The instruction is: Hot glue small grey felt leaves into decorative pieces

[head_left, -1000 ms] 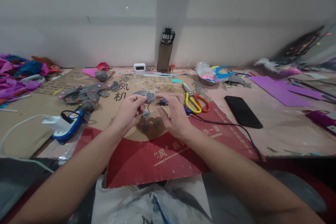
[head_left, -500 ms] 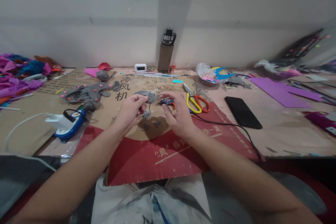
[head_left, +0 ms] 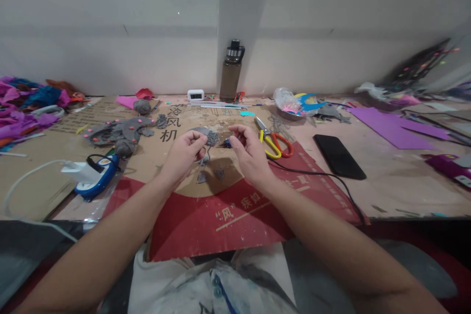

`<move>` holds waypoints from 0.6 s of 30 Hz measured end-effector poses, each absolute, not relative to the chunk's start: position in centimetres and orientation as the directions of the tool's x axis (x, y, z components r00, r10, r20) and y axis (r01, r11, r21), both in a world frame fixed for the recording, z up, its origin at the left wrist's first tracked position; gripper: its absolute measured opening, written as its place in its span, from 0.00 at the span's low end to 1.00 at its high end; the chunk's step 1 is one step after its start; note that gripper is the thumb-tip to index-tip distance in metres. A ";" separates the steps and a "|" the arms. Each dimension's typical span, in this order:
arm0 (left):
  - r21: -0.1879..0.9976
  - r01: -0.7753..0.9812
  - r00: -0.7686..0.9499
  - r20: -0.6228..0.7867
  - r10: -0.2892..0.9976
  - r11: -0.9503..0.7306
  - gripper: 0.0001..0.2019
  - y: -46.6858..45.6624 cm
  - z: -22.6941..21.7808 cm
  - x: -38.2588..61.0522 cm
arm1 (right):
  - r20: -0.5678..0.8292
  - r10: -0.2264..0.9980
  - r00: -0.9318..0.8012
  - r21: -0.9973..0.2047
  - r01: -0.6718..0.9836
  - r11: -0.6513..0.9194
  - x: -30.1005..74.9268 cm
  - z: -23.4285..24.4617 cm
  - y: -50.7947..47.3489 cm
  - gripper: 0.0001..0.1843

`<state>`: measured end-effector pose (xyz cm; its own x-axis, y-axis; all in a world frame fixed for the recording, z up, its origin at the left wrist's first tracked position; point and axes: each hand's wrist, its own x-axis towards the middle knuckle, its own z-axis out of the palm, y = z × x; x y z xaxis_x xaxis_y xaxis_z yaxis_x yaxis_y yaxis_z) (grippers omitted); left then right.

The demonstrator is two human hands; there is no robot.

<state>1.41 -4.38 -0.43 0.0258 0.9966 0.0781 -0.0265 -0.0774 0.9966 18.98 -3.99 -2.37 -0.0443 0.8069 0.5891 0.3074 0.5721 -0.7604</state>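
My left hand [head_left: 186, 149] is closed, its thumb and index finger pinching a fuzzy grey crumpled piece [head_left: 212, 138] that looks like paper or yarn. A thin grey strand dangles below it. To the right, my right hand [head_left: 252, 152] hovers with fingers curved and a small gap between thumb and index finger; nothing shows in it. Behind its fingertips lies a small blue-handled tool [head_left: 227, 143], mostly hidden. Two small grey scraps, one of them a dark scrap [head_left: 220, 173], lie on the cardboard [head_left: 206, 191] beneath my hands.
Scissors [head_left: 274, 144] with yellow and orange handles lie right of my right hand, near a black phone [head_left: 339, 157]. A bottle [head_left: 231, 71] stands at the wall. Grey pieces with pink dots [head_left: 121, 132] and a blue power strip [head_left: 97, 179] sit left. A black cable [head_left: 312, 173] crosses the cardboard.
My right hand's fingers have drawn closer together and now hide more of the blue-handled tool. My left hand keeps its pinch on the grey piece. The view has shifted slightly.
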 end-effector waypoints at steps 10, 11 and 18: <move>0.979 0.153 0.129 0.115 0.985 -0.135 0.10 -5.0 0.0 1.9 | 0.304 0.930 -0.206 -0.951 -0.009 0.308 18.4 -2.5 -3.3 0.10; 0.982 0.140 0.144 0.108 0.984 -0.128 0.10 -4.9 0.0 1.8 | 0.263 0.942 -0.210 -0.965 -0.046 0.259 18.3 -2.6 -3.2 0.10; 0.999 0.012 0.229 -0.034 0.973 0.032 0.17 -4.8 -0.2 1.7 | 0.127 0.989 -0.074 -0.966 -0.237 0.106 18.6 -2.2 -2.9 0.13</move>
<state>1.72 -4.80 -0.19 0.2288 0.9729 -0.0337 0.0120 0.0318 0.9994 18.61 -2.89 -2.22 -0.0745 0.9891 0.1268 -0.2371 0.1059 -0.9657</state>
